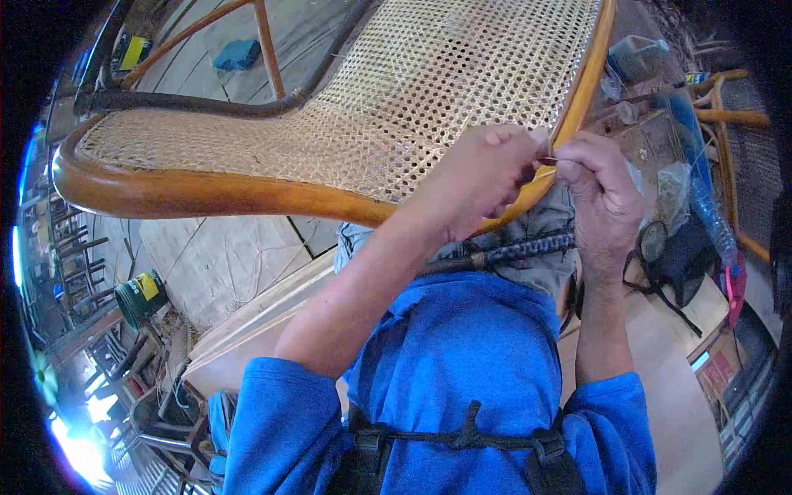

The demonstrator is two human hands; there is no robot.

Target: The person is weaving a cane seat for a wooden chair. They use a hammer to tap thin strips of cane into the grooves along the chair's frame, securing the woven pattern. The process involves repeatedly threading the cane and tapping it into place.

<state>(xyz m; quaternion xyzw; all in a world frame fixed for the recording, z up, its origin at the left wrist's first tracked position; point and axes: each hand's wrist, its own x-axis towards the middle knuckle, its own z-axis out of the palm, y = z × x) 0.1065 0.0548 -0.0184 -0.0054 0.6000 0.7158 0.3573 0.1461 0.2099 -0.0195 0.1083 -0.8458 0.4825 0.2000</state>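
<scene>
Across my lap lies a curved chair frame (247, 191) of varnished orange-brown wood, with a woven cane panel (429, 70) stretched inside it. Over the panel's near right edge, my left hand (495, 169) is closed in a pinch beside the rail. My right hand (606, 181) is closed just outside that rail, thumb and forefinger pinched together. A thin pale strand (551, 157), which looks like cane, runs between the two sets of fingertips. Its ends are too small or hidden to make out.
A dark green can (140, 299) with a yellow label stands on the floor at left. A blue-green block (237, 54) lies beyond the frame. To the right are a black bag (681, 268), a clear plastic bottle (716, 235) and another wooden frame (726, 140). Wooden boards (247, 330) lie below me.
</scene>
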